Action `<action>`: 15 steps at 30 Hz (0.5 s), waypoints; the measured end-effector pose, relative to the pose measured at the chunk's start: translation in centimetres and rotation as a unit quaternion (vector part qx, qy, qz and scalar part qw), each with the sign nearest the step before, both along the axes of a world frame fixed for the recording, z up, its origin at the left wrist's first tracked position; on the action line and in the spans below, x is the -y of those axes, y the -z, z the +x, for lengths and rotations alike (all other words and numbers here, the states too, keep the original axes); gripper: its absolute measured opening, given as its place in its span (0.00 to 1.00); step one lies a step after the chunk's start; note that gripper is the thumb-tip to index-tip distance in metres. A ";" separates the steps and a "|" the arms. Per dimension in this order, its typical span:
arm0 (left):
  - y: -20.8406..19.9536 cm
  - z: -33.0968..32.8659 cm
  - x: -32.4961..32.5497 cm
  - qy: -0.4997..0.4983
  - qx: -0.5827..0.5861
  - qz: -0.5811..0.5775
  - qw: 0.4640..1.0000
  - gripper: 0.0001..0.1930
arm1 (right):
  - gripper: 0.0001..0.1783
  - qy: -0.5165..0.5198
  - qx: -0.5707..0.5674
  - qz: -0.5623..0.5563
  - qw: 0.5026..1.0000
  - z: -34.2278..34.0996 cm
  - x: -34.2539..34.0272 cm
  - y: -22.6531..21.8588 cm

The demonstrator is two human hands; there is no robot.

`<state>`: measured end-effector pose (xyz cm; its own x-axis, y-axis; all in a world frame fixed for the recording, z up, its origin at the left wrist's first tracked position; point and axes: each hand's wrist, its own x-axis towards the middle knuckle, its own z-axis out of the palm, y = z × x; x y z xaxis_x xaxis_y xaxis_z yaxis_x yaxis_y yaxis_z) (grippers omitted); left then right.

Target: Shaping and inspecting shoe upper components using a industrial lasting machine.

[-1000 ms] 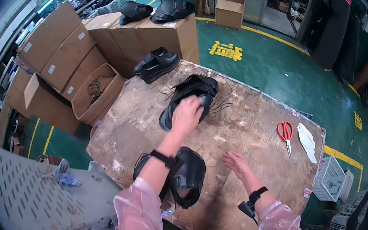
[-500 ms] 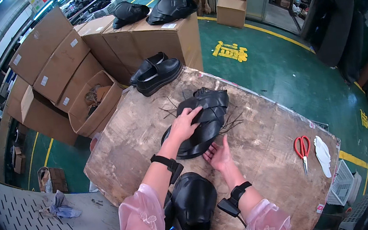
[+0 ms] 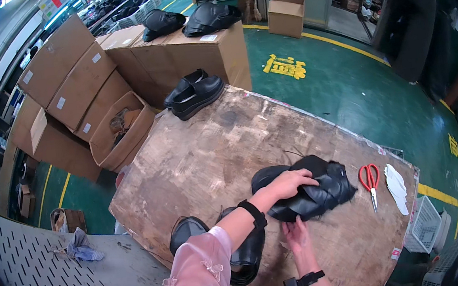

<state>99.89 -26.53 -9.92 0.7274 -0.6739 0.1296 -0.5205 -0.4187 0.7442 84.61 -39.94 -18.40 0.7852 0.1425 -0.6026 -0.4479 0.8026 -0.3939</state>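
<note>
A bundle of black leather shoe uppers [image 3: 329,188] lies at the middle right of the worn wooden table [image 3: 186,165]. Over its top, my left hand [image 3: 295,183] grips the leather with curled fingers. My right hand [image 3: 298,237] holds the near edge, its fingertips partly hidden under the leather. Close to me stand two black shoes: one [image 3: 188,229] left of my left forearm, the other [image 3: 249,260] partly covered by it. Red-handled scissors [image 3: 369,180] lie just right of the bundle, beside a flat white piece [image 3: 396,188].
A pair of black slip-on shoes [image 3: 197,96] sits at the table's far corner. Behind are cardboard boxes [image 3: 183,51] with more black bundles [image 3: 211,18] on top. A slotted metal surface [image 3: 32,264] is at left, and a white basket [image 3: 424,225] stands beyond the right edge.
Both hands have carried the bundle right and toward me, close to the scissors. The thin dark strands around it are mostly out of sight. My left forearm now crosses a near shoe.
</note>
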 end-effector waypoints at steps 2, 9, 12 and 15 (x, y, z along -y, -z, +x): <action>0.1 -0.6 2.5 0.039 0.003 -0.008 0.999 0.29 | 0.22 0.032 -0.053 -0.028 0.998 -2.5 0.0 -0.1; -0.7 -0.8 8.0 0.079 0.095 0.071 0.990 0.20 | 0.24 -0.188 -0.010 -0.061 0.980 -5.0 1.6 1.1; -3.3 -2.6 7.6 0.010 0.117 0.223 0.968 0.20 | 0.23 -0.324 0.044 -0.129 0.936 -7.5 5.1 -1.7; -5.4 -6.9 12.6 -0.040 0.220 0.229 0.948 0.19 | 0.22 -0.313 -0.010 -0.149 0.938 -12.5 11.5 -2.7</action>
